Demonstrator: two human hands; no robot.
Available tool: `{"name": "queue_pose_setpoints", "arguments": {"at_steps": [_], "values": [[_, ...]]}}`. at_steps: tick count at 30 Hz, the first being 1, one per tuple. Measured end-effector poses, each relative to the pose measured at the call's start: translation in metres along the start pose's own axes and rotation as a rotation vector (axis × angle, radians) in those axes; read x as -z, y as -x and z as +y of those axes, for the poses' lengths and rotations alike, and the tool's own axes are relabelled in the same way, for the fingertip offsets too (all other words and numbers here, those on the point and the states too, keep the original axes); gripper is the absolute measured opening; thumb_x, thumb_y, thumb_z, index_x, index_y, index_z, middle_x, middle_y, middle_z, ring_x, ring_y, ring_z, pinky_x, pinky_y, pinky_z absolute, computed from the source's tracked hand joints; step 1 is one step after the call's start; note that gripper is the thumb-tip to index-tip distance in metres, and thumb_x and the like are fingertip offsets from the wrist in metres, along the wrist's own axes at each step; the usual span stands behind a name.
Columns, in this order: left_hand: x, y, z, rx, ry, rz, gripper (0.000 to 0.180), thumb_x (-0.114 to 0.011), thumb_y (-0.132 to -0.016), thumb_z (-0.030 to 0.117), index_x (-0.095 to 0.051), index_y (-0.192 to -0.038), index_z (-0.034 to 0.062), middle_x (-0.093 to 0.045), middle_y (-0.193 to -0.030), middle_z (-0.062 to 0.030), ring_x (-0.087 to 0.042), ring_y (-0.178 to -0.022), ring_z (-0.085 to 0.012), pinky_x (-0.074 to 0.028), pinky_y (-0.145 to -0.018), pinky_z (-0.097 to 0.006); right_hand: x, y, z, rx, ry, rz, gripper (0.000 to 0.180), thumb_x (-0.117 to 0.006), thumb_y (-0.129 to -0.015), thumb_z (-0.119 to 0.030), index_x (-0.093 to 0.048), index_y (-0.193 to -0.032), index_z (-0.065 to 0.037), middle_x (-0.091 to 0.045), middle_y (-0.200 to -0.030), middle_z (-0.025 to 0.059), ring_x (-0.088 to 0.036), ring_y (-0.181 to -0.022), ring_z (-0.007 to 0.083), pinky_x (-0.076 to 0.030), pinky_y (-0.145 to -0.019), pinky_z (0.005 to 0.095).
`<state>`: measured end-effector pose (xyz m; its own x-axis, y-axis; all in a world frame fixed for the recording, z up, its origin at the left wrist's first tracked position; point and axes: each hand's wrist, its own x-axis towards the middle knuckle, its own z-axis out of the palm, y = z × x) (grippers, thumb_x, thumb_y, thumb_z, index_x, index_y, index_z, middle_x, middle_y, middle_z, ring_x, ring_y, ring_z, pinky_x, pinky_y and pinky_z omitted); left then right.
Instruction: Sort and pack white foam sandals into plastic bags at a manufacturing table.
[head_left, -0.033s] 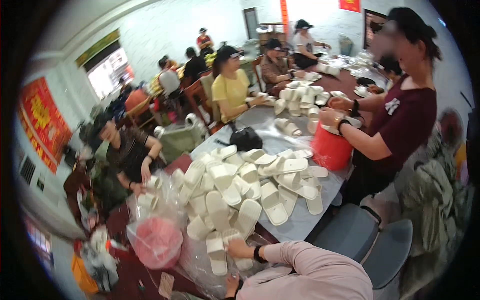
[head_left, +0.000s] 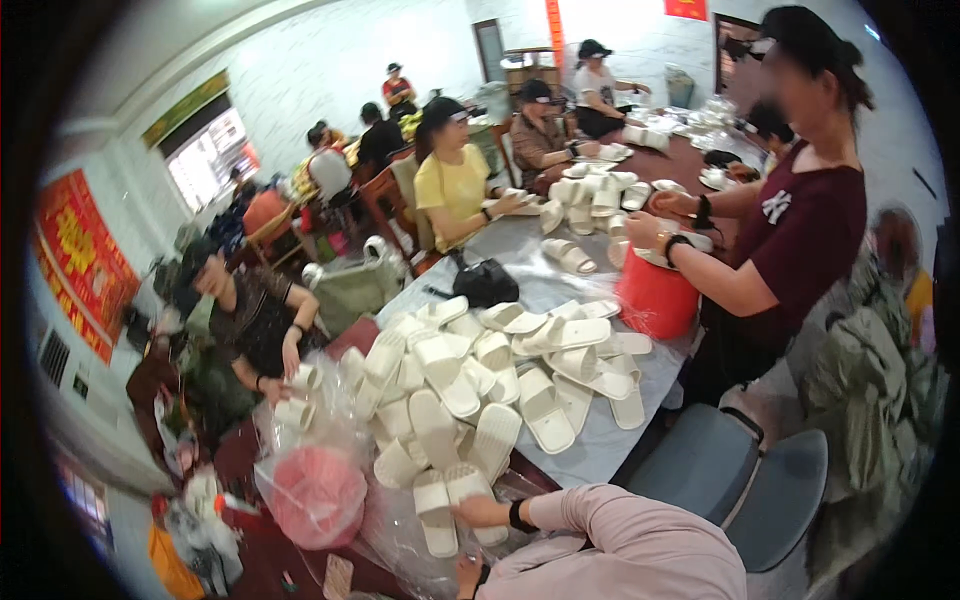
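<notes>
at the lower edge of the view, the person's right hand (head_left: 484, 512) lies on a pair of white slippers (head_left: 452, 505), its grip closed loosely over the nearer slipper's heel end; a black wristband sits just behind the hand on a pale pink sleeve (head_left: 640, 545). the pair lies at the near end of the surface (head_left: 610, 440), touching the edge of the big heap of white slippers (head_left: 490, 375) spread across the grey cover. the left hand (head_left: 466, 577) shows only in part at the bottom rim, just beside a sheet of clear plastic bag (head_left: 400, 535); whether its grip is clenched or released i cannot tell.

left of the pair, a pink basket (head_left: 318, 497) sits inside crumpled clear plastic. across the heap, a person in a dark red shirt (head_left: 800, 240) stands with both hands at the top of a red bucket (head_left: 656, 297), holding white slippers there. a black bag (head_left: 485, 282) rests on the surface beyond the heap. a person in a yellow shirt (head_left: 452, 190) sits farther back, handling slippers, and a seated person in dark clothes (head_left: 255, 325) at left holds slippers too. two grey chairs (head_left: 735, 475) stand to the right of the surface, near the pink sleeve. more people sit at tables in the background.
</notes>
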<state>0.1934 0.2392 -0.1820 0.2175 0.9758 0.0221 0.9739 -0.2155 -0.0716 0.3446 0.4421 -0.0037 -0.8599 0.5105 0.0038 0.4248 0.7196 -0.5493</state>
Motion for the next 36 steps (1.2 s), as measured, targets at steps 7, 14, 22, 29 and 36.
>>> {"name": "queue_pose_setpoints", "arguments": {"at_steps": [7, 14, 22, 29, 36], "values": [[-0.001, -0.027, -0.048, -0.061, -0.153, 0.009, 0.046, -0.052, -0.080, 0.023, -0.045, -0.124, 0.0120, -0.053, -0.106, -0.0191, -0.050, -0.095, -0.0367, -0.039, -0.079, -0.045, -0.003, -0.006, -0.025, -0.005, 0.069, -0.229, 0.063, -0.051, -0.083, -0.039, -0.024, -0.138, -0.022, -0.046, -0.116, 0.0264, -0.049, -0.102, 0.0430, -0.039, -0.086, 0.0483], [0.038, -0.007, -0.052, -0.028, -0.052, -0.235, 0.049, -0.050, -0.082, 0.029, -0.041, -0.126, 0.0098, -0.045, -0.117, -0.0187, -0.041, -0.106, -0.0362, -0.031, -0.086, -0.049, -0.024, -0.040, -0.029, -0.300, -0.144, -0.305, 0.053, -0.045, -0.084, -0.040, -0.036, -0.129, -0.014, -0.051, -0.113, 0.0255, -0.051, -0.105, 0.0393, -0.038, -0.087, 0.0481], [0.154, 0.029, -0.004, 0.264, 0.139, -0.437, 0.055, -0.047, -0.084, 0.037, -0.037, -0.129, 0.0074, -0.036, -0.129, -0.0182, -0.031, -0.119, -0.0357, -0.023, -0.095, -0.053, -0.027, -0.043, -0.039, -0.563, -0.204, -0.113, 0.040, -0.049, -0.080, -0.031, -0.052, -0.107, -0.002, -0.061, -0.100, 0.0196, -0.059, -0.094, 0.0353, -0.043, -0.080, 0.0497], [0.166, 0.043, 0.005, 0.392, 0.366, -0.466, 0.061, -0.047, -0.085, 0.042, -0.033, -0.132, 0.0064, -0.029, -0.137, -0.0184, -0.023, -0.127, -0.0367, -0.017, -0.101, -0.055, -0.011, 0.003, -0.028, -0.125, -0.310, -0.050, 0.042, -0.051, -0.081, -0.038, -0.051, -0.102, -0.002, -0.059, -0.092, 0.0234, -0.057, -0.087, 0.0389, -0.043, -0.077, 0.0458], [0.159, 0.018, 0.008, 0.375, 0.585, -0.352, 0.046, -0.052, -0.081, 0.041, -0.053, -0.110, 0.0059, -0.051, -0.110, -0.0226, -0.046, -0.105, -0.0364, -0.035, -0.084, -0.050, 0.031, 0.050, -0.023, 0.430, -0.344, 0.051, 0.037, -0.053, -0.080, -0.029, -0.055, -0.108, -0.004, -0.060, -0.096, 0.0174, -0.054, -0.095, 0.0325, -0.036, -0.091, 0.0442]]}}
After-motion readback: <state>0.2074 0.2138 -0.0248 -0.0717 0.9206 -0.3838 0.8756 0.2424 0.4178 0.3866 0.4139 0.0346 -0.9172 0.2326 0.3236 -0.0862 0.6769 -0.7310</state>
